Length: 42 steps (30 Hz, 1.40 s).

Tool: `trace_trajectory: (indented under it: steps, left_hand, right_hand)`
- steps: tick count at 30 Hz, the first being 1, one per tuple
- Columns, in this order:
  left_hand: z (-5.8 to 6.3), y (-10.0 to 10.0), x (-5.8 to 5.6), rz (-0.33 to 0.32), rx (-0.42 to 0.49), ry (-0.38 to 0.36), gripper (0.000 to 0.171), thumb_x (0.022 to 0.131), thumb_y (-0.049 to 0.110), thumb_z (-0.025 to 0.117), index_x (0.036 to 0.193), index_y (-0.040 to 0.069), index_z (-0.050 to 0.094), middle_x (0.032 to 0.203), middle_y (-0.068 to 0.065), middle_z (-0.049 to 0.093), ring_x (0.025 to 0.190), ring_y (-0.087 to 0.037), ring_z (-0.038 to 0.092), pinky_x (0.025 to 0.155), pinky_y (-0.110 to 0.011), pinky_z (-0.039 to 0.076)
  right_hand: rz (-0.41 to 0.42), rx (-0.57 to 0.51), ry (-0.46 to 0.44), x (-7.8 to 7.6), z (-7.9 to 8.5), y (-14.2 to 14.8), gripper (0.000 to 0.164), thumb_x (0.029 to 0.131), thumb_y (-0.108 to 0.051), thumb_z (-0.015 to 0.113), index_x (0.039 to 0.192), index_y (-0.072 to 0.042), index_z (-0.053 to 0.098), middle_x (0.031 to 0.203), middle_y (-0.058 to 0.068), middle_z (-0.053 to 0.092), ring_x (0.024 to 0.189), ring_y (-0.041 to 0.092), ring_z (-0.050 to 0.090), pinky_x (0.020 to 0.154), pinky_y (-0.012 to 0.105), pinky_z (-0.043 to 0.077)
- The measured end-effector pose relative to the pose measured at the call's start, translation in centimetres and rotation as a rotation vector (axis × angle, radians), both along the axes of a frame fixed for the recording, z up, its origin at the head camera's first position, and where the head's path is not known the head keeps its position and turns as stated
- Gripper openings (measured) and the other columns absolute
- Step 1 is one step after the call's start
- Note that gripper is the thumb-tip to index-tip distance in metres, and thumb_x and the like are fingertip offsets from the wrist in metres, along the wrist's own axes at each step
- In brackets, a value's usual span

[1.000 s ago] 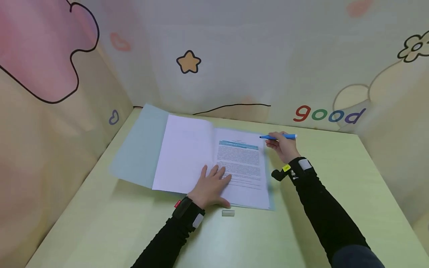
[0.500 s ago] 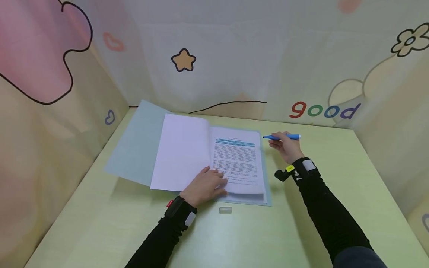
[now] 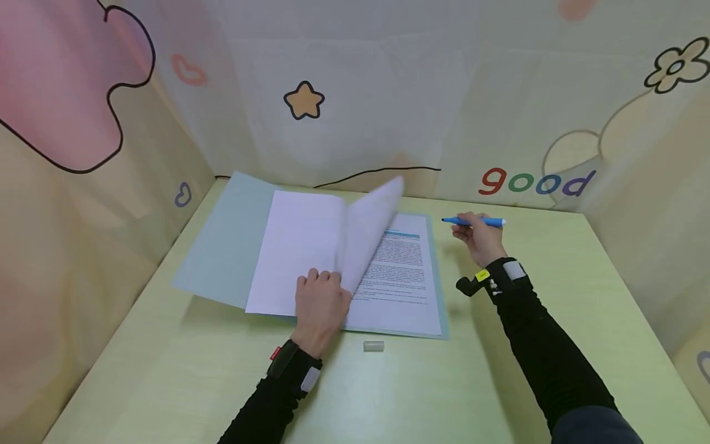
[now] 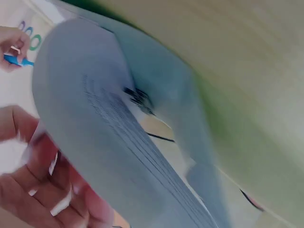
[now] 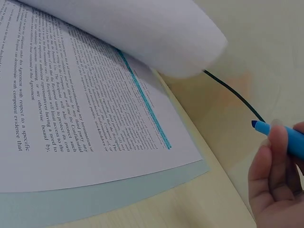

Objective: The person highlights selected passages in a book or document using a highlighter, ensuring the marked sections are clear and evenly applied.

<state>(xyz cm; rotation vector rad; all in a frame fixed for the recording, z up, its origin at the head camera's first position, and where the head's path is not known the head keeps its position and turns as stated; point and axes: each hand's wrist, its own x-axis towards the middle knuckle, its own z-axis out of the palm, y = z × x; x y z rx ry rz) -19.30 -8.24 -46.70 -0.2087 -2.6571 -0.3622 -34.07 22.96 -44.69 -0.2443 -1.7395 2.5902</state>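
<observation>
A sheet of paper [image 3: 370, 225] stands curled up out of the open light-blue folder [image 3: 227, 237], its lower edge gripped by my left hand [image 3: 322, 305]. In the left wrist view, the bent fingers [image 4: 57, 190] hold that sheet's edge, and a dark metal clip [image 4: 141, 99] shows on the folder. Below the lifted sheet lies a printed page [image 3: 402, 280] with a blue highlighted line near its top. My right hand [image 3: 481, 242] holds an uncapped blue highlighter [image 5: 294, 142] beyond the folder's right edge; its dark tip points left, apart from the paper.
A small pale grey cylinder [image 3: 374, 346] lies on the table [image 3: 432, 394] just in front of the folder. Blank white pages [image 3: 299, 246] lie turned over on the left. A printed cloth backdrop [image 3: 366, 92] rises behind the table and at both sides.
My left hand has gone from lying flat on the page to gripping its lower edge, lifting the sheet and carrying it left. The right hand has drifted slightly right with the highlighter.
</observation>
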Motion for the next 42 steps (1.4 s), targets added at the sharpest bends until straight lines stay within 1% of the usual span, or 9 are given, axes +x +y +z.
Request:
trace_trajectory:
  steps: [4,7,11,13,15,20,23,30,42]
  left_hand:
    - [-0.3,-1.3,0.2,0.147,-0.078,-0.062,0.009,0.075,0.007,0.058,0.072,-0.002,0.059,0.075,-0.018,0.058,0.074,-0.033,0.048,0.065,-0.045,0.043]
    - [-0.4,-1.6,0.3,0.140,-0.205,-0.091,0.020,0.072,0.003,0.064,0.091,0.001,0.057,0.095,-0.022,0.055,0.092,-0.038,0.047,0.083,-0.051,0.041]
    - [0.4,-0.4,0.1,-0.108,-0.391,-0.050,0.047,0.071,0.001,0.064,0.116,0.009,0.055,0.136,-0.027,0.043,0.131,-0.042,0.027,0.110,-0.060,0.016]
    - [0.7,0.4,0.0,-0.245,-0.431,-0.058,0.039,0.075,0.003,0.061,0.113,0.009,0.061,0.142,-0.025,0.041,0.136,-0.039,0.020,0.112,-0.059,0.013]
    - [0.8,1.0,-0.2,-0.312,-0.424,-0.114,0.028,0.082,0.011,0.059,0.109,0.009,0.066,0.141,-0.022,0.045,0.136,-0.037,0.023,0.112,-0.057,0.017]
    - [0.4,1.2,-0.5,-0.214,-0.365,-0.350,0.053,0.088,0.042,0.056,0.132,0.013,0.052,0.150,-0.019,0.032,0.138,-0.038,0.017,0.110,-0.058,0.020]
    - [0.0,1.0,-0.8,-0.167,-0.336,-0.410,0.067,0.085,0.053,0.053,0.139,0.015,0.044,0.153,-0.018,0.027,0.138,-0.040,0.013,0.108,-0.061,0.020]
    - [-0.6,0.9,-1.4,-0.148,-0.313,-0.458,0.080,0.081,0.061,0.053,0.141,0.012,0.039,0.154,-0.012,0.026,0.138,-0.042,0.011,0.107,-0.065,0.019]
    - [-1.1,0.6,-1.7,-0.150,-0.343,-0.476,0.082,0.080,0.065,0.051,0.142,0.013,0.038,0.152,-0.007,0.034,0.137,-0.043,0.012,0.109,-0.064,0.014]
  right_hand:
    - [0.023,0.007,-0.012,-0.2,-0.5,-0.4,0.016,0.082,-0.013,0.068,0.073,-0.002,0.060,0.064,0.003,0.069,0.059,0.015,0.065,0.058,0.023,0.058]
    - [0.050,-0.008,-0.017,-0.3,-0.9,-0.9,0.014,0.083,-0.010,0.066,0.073,-0.001,0.062,0.063,0.004,0.070,0.057,0.016,0.065,0.057,0.024,0.058]
    - [0.080,0.007,-0.053,-0.4,-0.8,-2.4,0.015,0.085,-0.010,0.064,0.073,-0.002,0.061,0.065,0.004,0.069,0.058,0.017,0.065,0.058,0.024,0.059]
    - [0.100,0.028,-0.077,-0.6,-0.5,-3.5,0.015,0.085,-0.012,0.064,0.074,-0.003,0.058,0.068,0.004,0.069,0.060,0.017,0.065,0.060,0.025,0.059]
    - [0.134,0.040,-0.087,-0.9,-0.2,-4.8,0.015,0.085,-0.013,0.064,0.076,-0.004,0.056,0.071,0.004,0.069,0.063,0.018,0.065,0.062,0.025,0.059]
    - [0.230,0.041,-0.058,-1.9,0.1,-7.9,0.012,0.085,-0.012,0.065,0.081,-0.003,0.058,0.078,0.006,0.071,0.069,0.020,0.066,0.065,0.027,0.059]
    - [0.264,0.035,-0.026,-2.3,-0.2,-9.5,0.009,0.085,-0.009,0.064,0.084,-0.001,0.060,0.079,0.006,0.072,0.071,0.021,0.068,0.065,0.028,0.060]
    - [0.257,0.171,0.039,-3.0,-2.1,-12.7,0.011,0.082,-0.007,0.068,0.083,0.000,0.059,0.076,0.005,0.074,0.072,0.021,0.070,0.067,0.030,0.060]
    - [0.232,0.329,-0.008,-3.0,-4.0,-15.3,0.018,0.076,-0.012,0.073,0.073,-0.005,0.057,0.074,0.005,0.076,0.075,0.025,0.070,0.068,0.032,0.060]
